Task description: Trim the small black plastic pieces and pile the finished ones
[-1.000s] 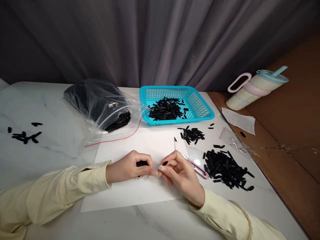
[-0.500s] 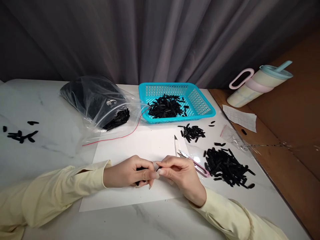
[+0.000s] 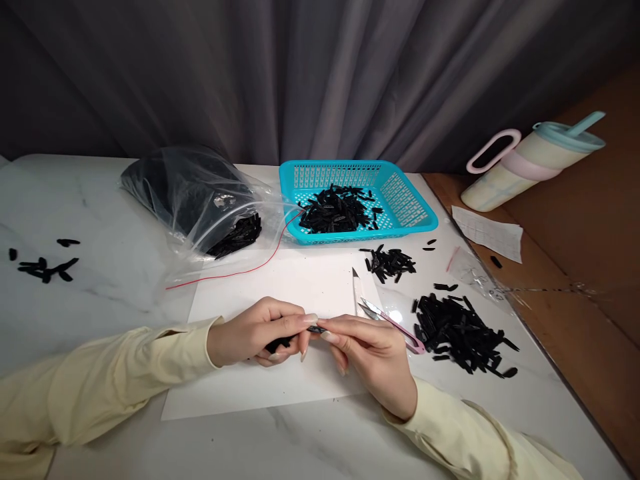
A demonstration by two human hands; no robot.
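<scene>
Pinching small black piece (image 3: 316,329) between both hands over white paper (image 3: 280,293): left hand (image 3: 255,331) closed around piece's end, right hand (image 3: 373,350) fingertips clamped on other end. Keep pull straight; pink snips (image 3: 395,323) lie just beside right hand, black pile (image 3: 463,333) beyond.

the left hand (image 3: 260,333) hides most of its small black piece (image 3: 278,344).

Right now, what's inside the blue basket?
The blue basket holds a heap of small black pieces, piled toward its left side. Bare mesh floor shows on the right. Whatever lies beneath the heap is covered.
</scene>
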